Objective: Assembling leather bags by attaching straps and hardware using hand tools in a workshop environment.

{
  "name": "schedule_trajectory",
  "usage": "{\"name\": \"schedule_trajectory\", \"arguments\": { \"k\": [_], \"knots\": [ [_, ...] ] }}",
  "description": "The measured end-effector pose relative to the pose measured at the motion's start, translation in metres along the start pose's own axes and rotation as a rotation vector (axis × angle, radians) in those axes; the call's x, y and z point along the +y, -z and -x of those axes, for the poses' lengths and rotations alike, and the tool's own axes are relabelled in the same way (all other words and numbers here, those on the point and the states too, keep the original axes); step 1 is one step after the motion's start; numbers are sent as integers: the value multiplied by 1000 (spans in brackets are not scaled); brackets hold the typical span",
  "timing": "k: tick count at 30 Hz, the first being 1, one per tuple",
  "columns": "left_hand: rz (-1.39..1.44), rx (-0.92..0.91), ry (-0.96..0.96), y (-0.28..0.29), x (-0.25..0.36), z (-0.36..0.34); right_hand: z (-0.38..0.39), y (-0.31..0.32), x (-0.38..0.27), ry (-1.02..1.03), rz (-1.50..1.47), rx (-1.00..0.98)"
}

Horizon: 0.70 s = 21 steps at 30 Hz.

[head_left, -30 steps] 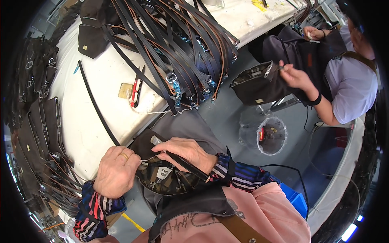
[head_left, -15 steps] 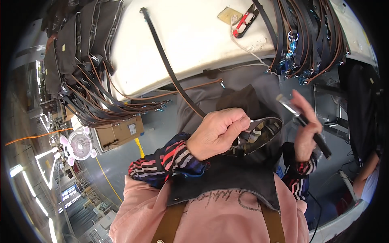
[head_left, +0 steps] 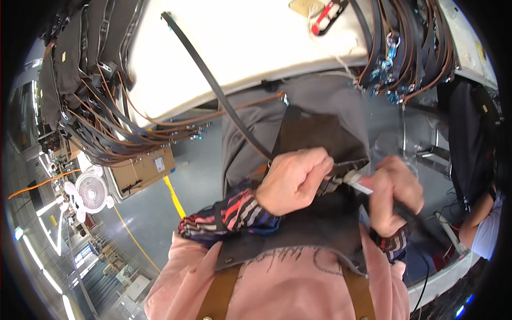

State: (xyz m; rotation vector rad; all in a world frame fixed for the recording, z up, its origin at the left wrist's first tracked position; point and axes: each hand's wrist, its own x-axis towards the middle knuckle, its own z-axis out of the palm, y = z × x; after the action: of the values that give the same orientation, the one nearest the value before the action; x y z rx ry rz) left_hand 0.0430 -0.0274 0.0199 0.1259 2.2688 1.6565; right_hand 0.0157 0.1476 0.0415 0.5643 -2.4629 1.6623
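Note:
My left hand point(head_left: 296, 176) is closed on the edge of a dark bag point(head_left: 312, 136) that lies across my lap. A thin dark strap point(head_left: 205, 74) runs from the bag beside this hand up onto the white table point(head_left: 256, 37). My right hand point(head_left: 392, 192), slightly blurred, is wrapped round a stick-like tool point(head_left: 358, 182) with a pale flat end and a dark handle. The pale end is at the bag's opening, close to my left fingers. Whether it touches the cloth I cannot tell. My left fingers hide part of the opening.
Bundles of dark bags point(head_left: 69, 80) with straps hang at the table's left side. More straps with metal clips point(head_left: 389, 58) hang at the right. Red-handled thread snips point(head_left: 324, 21) and a yellowish block point(head_left: 306, 6) lie on the table. Another person's arm point(head_left: 477, 218) is at far right.
My right hand has moved left and down, bringing the tool's pale end to the bag's opening. My left hand keeps its grip. The view has shifted slightly.

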Motion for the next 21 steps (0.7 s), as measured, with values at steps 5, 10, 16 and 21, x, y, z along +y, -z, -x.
{"name": "schedule_trajectory", "arguments": {
  "k": [5, 10, 16, 21],
  "knots": [
    [-31, -3, -16, -7, 1, 6, 5, -3, 4, -170, 156, -27],
    [-66, -13, -44, -2, -1, 3, 6, -9, -2, 99, -83, -109],
    [-3, -28, -23, -7, -4, 8, 17, -4, 10, -147, 85, -5],
    [-98, -34, -9, -8, -7, 9, 24, -11, 11, -37, 25, -35]
  ]
}}
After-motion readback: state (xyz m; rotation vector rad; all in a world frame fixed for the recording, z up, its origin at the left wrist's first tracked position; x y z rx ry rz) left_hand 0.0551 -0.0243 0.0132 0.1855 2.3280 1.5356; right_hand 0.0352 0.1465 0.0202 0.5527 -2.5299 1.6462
